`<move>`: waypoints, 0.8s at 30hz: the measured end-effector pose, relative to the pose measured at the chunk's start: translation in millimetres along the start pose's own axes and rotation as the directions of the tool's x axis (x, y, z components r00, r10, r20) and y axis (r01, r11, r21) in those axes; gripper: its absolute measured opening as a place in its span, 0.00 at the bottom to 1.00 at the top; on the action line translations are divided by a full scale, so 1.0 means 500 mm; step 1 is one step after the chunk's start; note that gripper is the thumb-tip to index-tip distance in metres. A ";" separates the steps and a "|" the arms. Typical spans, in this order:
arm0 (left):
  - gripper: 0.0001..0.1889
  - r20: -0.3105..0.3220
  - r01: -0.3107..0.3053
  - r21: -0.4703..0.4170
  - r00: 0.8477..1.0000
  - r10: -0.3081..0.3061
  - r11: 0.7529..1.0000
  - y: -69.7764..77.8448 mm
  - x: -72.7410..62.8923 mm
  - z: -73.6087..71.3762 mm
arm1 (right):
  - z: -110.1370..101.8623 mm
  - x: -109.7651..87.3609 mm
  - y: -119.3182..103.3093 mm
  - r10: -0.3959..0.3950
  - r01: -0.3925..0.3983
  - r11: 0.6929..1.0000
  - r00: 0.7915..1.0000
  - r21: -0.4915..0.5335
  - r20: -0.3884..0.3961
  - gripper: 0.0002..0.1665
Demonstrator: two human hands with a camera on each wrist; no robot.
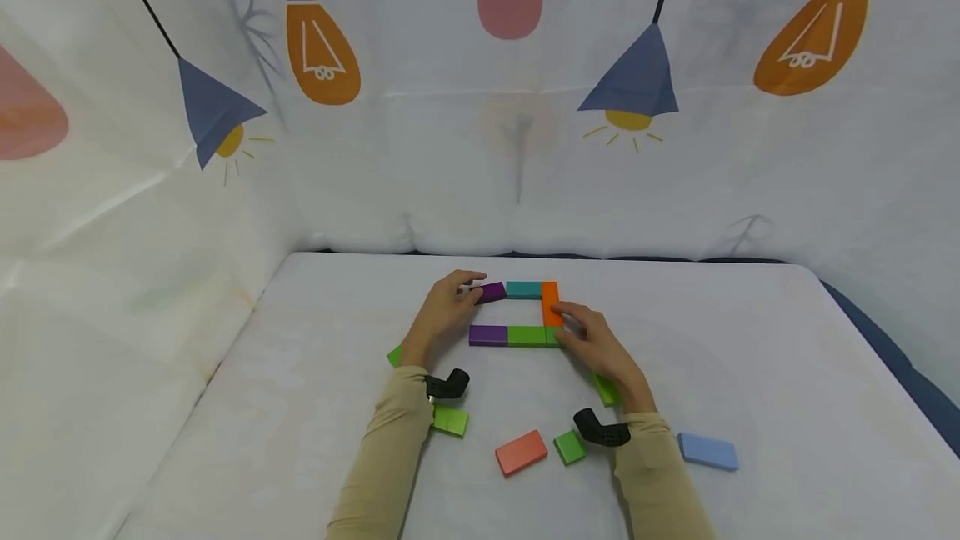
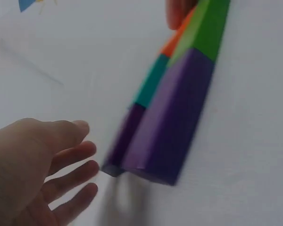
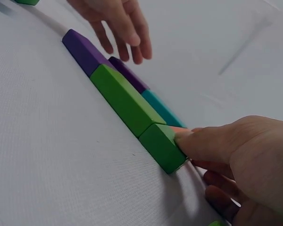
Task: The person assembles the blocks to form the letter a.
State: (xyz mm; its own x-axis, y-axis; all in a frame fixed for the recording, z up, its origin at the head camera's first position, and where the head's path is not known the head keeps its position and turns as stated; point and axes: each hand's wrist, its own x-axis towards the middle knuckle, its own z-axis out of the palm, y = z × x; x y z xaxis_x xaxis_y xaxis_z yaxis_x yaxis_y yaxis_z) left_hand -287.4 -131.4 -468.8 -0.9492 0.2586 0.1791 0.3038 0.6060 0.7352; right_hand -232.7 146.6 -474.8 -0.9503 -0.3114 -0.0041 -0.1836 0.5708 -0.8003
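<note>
Two rows of wooden blocks lie on the white table. The far row has a purple block and a teal block; the near row has another purple block, a long green block and a short green block. An orange block joins the rows at their right end. My left hand is beside the far purple block's left end, fingers loosely extended; a small gap shows in the left wrist view. My right hand touches the short green block with its thumb, fingers extended beside the orange block.
Nearer me lie loose blocks: a coral one, a small green one, a blue one at right, and light green ones partly behind my forearms. A white curtain printed with lamps stands behind the table.
</note>
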 end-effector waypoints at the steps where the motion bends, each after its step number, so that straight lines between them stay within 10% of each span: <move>1: 0.17 0.008 -0.006 0.004 1.000 0.006 1.000 0.003 -0.001 -0.008 | 0.001 0.001 -0.001 0.005 -0.005 1.000 1.000 0.003 -0.003 0.28; 14: 0.18 0.166 -0.075 0.112 0.985 0.056 0.991 -0.012 -0.072 -0.087 | -0.001 0.003 0.001 0.037 -0.037 0.999 0.999 0.002 -0.002 0.28; 24: 0.23 0.294 -0.227 0.199 0.942 0.163 0.953 0.026 -0.081 -0.033 | -0.001 0.004 0.000 0.011 -0.010 1.000 1.000 0.012 -0.006 0.28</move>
State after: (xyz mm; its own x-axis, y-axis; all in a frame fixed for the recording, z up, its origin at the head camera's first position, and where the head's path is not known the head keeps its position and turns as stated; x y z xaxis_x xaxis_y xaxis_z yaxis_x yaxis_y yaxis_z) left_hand -246.5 -146.2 -455.5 -0.8204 0.5637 0.0962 0.5215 0.6685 0.5302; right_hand -234.6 146.3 -474.8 -0.9537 -0.3006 -0.0088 -0.1706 0.5647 -0.8075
